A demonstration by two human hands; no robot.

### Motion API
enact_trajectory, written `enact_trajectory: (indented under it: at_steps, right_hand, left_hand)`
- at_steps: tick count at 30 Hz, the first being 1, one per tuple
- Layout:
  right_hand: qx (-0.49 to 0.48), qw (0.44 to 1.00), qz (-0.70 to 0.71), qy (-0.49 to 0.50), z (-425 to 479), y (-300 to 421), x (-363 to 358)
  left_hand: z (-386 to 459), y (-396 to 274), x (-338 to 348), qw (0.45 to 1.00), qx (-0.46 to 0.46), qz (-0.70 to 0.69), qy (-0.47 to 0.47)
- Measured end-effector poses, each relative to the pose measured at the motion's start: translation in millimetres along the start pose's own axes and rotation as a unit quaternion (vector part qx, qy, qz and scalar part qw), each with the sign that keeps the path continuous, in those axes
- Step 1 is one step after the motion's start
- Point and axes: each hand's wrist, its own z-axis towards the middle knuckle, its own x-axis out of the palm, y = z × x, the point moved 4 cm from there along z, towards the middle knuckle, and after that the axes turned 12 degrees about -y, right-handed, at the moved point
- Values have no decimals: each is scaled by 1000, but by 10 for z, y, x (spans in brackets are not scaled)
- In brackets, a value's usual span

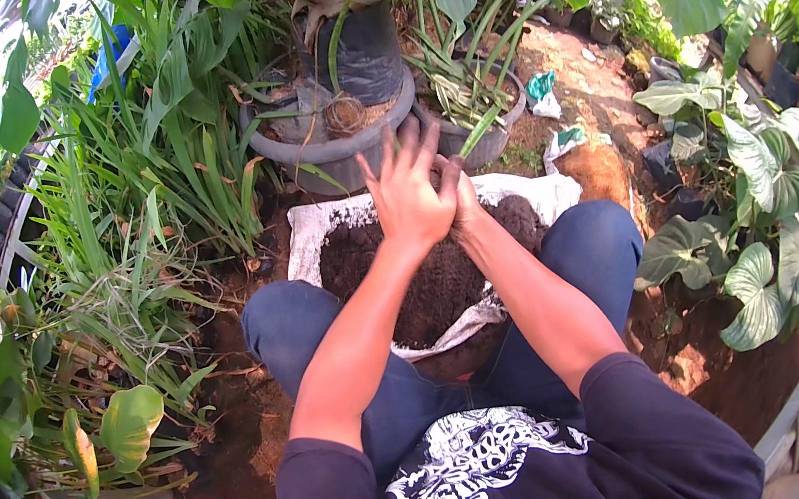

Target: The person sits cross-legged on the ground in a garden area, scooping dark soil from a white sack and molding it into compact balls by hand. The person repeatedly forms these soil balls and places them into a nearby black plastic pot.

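Note:
My left hand (411,191) is spread, with soil-darkened fingertips, and lies against my right hand (466,195) above the soil. Nothing shows between the two palms, though the right palm is mostly hidden. Below them, dark potting soil (435,286) is heaped on a white woven plastic sack (303,236) that lies on the ground between my knees. Just beyond my fingertips stands a wide grey plastic pot (334,153) with a black nursery bag (363,57) and a small ball of dry fibres (345,114) in it. Beside it is a second grey pot (498,138) with a leafy plant.
Dense strap-leaved plants (183,157) grow on the left. Large veined foliage plants (759,278) stand on the right. Torn green and white plastic scraps (543,94) lie on the earth path (571,60) at the upper right, near a brown mound (593,167).

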Motion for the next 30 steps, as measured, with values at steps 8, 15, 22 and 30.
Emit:
enact_trajectory:
  at_steps: [8,15,22,30]
  right_hand:
    - [9,995,82,-49,-275,307,209]
    - [-21,994,65,-91,-227,279,276]
    - [29,992,107,-52,-206,209,171]
    - [3,997,74,-27,-217,71,211]
  left_hand:
    - [70,268,199,947,-105,-301,-45]
    - [-151,372,391,801,-389,-455,-12]
    - [-86,161,232,936,-168,-306,-48]
    - [-155,65,109,983,-130,-119,-55]
